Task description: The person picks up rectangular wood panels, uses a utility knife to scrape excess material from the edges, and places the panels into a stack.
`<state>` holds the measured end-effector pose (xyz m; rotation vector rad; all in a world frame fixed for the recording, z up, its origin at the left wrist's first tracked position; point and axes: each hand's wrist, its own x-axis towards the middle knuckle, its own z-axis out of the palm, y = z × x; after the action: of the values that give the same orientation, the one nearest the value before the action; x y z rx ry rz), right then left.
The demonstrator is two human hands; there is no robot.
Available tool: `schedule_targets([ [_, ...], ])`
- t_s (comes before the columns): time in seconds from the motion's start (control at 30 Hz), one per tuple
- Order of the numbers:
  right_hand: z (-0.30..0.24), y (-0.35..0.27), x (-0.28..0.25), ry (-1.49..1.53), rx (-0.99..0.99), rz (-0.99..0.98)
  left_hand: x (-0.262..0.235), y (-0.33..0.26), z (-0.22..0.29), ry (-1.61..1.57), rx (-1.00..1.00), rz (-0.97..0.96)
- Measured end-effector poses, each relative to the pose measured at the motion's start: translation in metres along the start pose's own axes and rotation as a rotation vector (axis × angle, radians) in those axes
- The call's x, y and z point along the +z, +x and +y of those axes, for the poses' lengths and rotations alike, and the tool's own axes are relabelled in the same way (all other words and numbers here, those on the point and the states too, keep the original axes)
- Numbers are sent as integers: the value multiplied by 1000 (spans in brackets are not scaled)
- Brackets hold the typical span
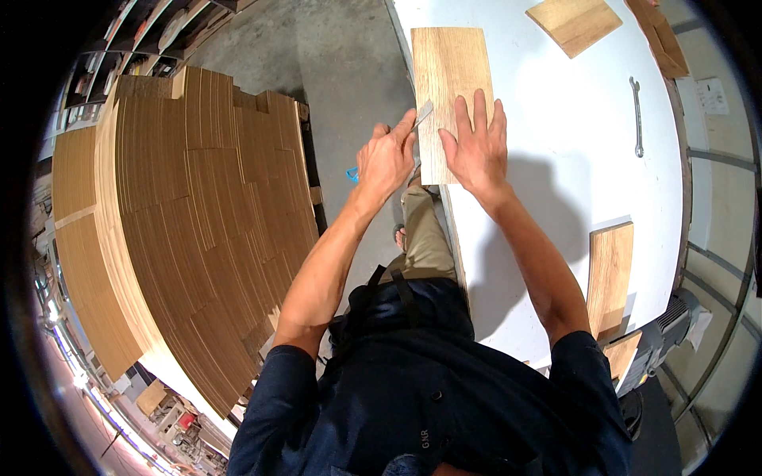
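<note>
One wooden board (450, 67) lies partly beneath the right hand (479, 155).

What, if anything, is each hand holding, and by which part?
The left hand holds a flat metal tool by its near end; the right hand grips nothing, spread on the wooden board.
</note>
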<state>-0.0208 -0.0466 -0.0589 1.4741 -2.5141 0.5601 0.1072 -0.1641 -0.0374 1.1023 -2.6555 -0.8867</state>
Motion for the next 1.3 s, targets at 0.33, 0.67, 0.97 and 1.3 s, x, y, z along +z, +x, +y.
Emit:
schedule_targets([
  [0.33, 0, 1, -3, -51, 2, -38, -6, 38, 0, 41, -22, -29],
  [0.67, -1, 3, -5, -42, 19, -105, -9, 86, -4, 58, 20, 16],
  [0.97, -1, 2, -6, -3, 28, -97, -13, 130, -7, 34, 18, -7],
  [1.3, -3, 5, -10, -33, 41, -120, -14, 167, -10, 42, 27, 2],
])
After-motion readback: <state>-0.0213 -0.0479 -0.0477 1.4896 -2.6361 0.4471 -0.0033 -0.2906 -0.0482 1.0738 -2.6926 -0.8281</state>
